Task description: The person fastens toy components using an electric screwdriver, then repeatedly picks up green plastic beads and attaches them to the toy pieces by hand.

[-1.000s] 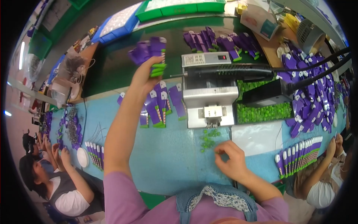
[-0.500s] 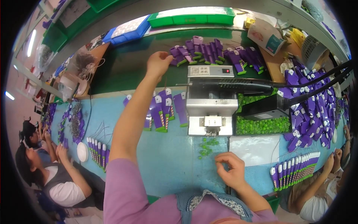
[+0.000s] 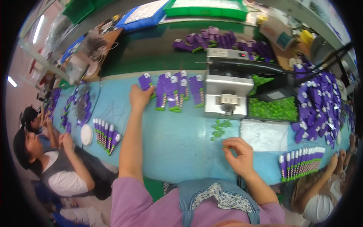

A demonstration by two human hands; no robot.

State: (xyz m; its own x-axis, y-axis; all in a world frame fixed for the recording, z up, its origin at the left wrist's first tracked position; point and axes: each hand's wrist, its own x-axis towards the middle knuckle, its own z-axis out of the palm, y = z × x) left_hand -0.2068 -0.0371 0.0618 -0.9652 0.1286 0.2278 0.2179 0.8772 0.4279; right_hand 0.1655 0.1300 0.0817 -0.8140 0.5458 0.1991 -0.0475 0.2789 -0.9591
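Note:
My left hand [image 3: 140, 98] has its fingers and thumb closed about the lower end of a purple plastic piece [image 3: 145, 80] with a white tip and green edge. That piece is the leftmost of several similar purple pieces [image 3: 165, 87] with striped sides lying on the blue mat. My right hand [image 3: 239, 154] is held in a pinch above the mat, near a scatter of small green pieces [image 3: 220, 128]. Whatever sits between its fingertips is too small and blurred to name.
A metal bench device [image 3: 228, 90] stands ahead, with a black handheld tool [image 3: 249, 67] across it. Behind are green bits in a tray [image 3: 272, 109]. Purple parts heap [image 3: 317, 102] at right; finished-looking rows [image 3: 302, 162] [image 3: 106, 134] lie either side. Co-workers sit at both sides.
My left hand has come back from the purple pieces on the dark green belt to the near group on the blue mat. My right hand stays pinched near the green pieces. The view has shifted.

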